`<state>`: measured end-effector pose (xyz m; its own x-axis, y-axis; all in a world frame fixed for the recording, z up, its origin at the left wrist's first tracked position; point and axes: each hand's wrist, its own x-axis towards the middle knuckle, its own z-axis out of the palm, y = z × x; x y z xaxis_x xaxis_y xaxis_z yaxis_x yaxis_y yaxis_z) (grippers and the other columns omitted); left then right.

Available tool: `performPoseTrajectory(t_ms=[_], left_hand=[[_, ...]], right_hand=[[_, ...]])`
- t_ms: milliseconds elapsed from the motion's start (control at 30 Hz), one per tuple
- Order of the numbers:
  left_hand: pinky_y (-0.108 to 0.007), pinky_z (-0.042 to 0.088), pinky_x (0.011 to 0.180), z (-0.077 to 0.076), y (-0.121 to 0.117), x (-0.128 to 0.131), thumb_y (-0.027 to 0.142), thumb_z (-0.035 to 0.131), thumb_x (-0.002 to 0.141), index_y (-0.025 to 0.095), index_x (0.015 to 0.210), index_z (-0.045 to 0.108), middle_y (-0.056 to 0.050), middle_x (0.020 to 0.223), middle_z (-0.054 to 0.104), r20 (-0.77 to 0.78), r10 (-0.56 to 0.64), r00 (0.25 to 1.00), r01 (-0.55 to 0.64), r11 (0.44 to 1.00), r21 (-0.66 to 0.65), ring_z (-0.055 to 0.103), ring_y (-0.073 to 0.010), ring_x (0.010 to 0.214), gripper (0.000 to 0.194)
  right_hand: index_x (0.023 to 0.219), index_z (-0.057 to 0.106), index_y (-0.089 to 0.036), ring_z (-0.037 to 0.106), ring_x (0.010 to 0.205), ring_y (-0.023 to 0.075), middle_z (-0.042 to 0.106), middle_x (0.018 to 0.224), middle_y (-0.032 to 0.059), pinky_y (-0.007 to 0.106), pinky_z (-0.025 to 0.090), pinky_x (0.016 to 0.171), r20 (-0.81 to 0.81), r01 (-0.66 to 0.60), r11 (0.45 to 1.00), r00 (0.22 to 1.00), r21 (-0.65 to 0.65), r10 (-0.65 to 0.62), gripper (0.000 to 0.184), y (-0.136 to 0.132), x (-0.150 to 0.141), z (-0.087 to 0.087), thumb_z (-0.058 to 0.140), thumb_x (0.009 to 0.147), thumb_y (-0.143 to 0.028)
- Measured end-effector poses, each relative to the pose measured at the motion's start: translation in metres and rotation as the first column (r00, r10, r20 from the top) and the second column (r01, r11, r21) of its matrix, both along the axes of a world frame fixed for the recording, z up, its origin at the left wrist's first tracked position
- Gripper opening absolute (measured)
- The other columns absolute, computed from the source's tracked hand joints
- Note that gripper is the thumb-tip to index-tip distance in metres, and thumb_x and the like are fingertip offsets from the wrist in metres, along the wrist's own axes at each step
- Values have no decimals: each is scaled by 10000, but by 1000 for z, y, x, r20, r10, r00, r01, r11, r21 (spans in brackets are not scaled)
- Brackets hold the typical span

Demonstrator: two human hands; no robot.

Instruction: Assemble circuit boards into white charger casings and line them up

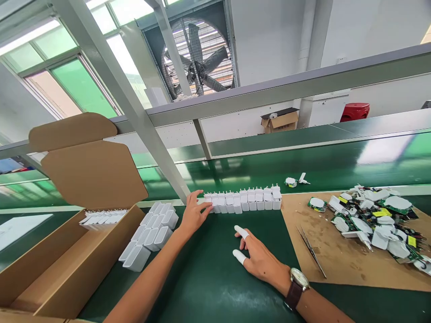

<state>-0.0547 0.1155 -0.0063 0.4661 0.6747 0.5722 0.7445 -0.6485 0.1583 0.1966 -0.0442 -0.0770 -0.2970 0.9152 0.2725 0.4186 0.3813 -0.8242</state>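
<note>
A row of small white plastic housings, with thin prongs standing up from their tops, runs across the green bench. At its left end is my left hand, fingers apart, the fingertips at the last housing and seemingly touching it. My right hand hovers over the bench in front of the row, thumb and index finger spread with nothing between them. White finger cots cover those two fingertips. To the left of my left hand stands a block of open, empty white plastic cases.
An open cardboard box at the left holds prong-topped white pieces at its far end. On a brown cardboard sheet at right lie tweezers and a heap of circuit boards with white parts. A metal post rises behind.
</note>
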Motion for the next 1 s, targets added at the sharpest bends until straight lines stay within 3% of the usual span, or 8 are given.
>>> performPoseTrajectory(t_ms=[167, 367, 467, 600, 800, 900, 1000], left_hand=[[-455, 562, 911, -3, -2, 4, 230, 633, 953, 237, 892, 782, -122, 1307, 544, 10, -33, 999, 32, 996, 88, 515, -317, 1215, 161], [-436, 545, 945, 1, -8, 9, 230, 622, 922, 217, 865, 713, -111, 1218, 586, 55, -14, 998, 10, 997, 80, 562, -284, 1161, 108], [-458, 507, 1016, 13, -14, 7, 251, 569, 939, 202, 883, 651, -123, 1208, 576, 115, 45, 992, -52, 997, 56, 569, -275, 1177, 111], [-431, 493, 1017, 40, -15, -1, 272, 434, 988, 202, 902, 566, -119, 1137, 597, 146, 126, 981, -124, 992, -21, 591, -252, 1158, 172], [-331, 508, 662, 74, 24, -14, 321, 426, 967, 202, 876, 621, -32, 728, 649, 10, 214, 977, -205, 948, -242, 612, -206, 644, 245], [-315, 521, 658, 84, 50, -20, 247, 481, 896, 187, 1086, 694, -22, 721, 702, -26, 217, 976, -214, 923, -319, 637, -194, 603, 292], [-327, 573, 718, 88, 63, -25, 183, 492, 834, 179, 1436, 540, -55, 955, 778, -2, 221, 975, -209, 918, -338, 694, -180, 641, 603]], right_hand=[[1418, 417, -239, 589, 962, 209, 565, 1193, 84, 410, 525, 904, -1, 3, 1000, 1000, 6, -3, 512, 0, 1, 1, 552, 932, -156], [1242, 517, -213, 586, 947, 199, 571, 1197, 87, 406, 527, 899, -8, 7, 1000, 1000, 27, -7, 301, -1, 0, -2, 547, 945, -182], [1163, 541, -215, 589, 945, 202, 573, 1216, 93, 408, 528, 882, 6, 16, 1000, 1000, 18, -16, 225, 0, 0, -1, 550, 940, -187], [1213, 528, -216, 594, 938, 206, 576, 1221, 95, 419, 534, 881, 13, 14, 1000, 1000, 5, -14, 266, -1, 0, 2, 540, 948, -204], [1223, 535, -234, 609, 1021, 223, 578, 1219, 85, 420, 532, 933, 25, 17, 1000, 1000, -20, -17, 253, -5, 0, 5, 520, 971, -249], [1325, 498, -234, 608, 990, 215, 582, 1178, 80, 412, 541, 924, 32, 20, 1000, 999, -15, -19, 354, -5, 0, 5, 515, 971, -248], [1411, 455, -230, 601, 886, 196, 584, 1108, 65, 400, 555, 873, 42, 23, 1000, 999, 10, -24, 444, -5, -1, 3, 510, 970, -244]])
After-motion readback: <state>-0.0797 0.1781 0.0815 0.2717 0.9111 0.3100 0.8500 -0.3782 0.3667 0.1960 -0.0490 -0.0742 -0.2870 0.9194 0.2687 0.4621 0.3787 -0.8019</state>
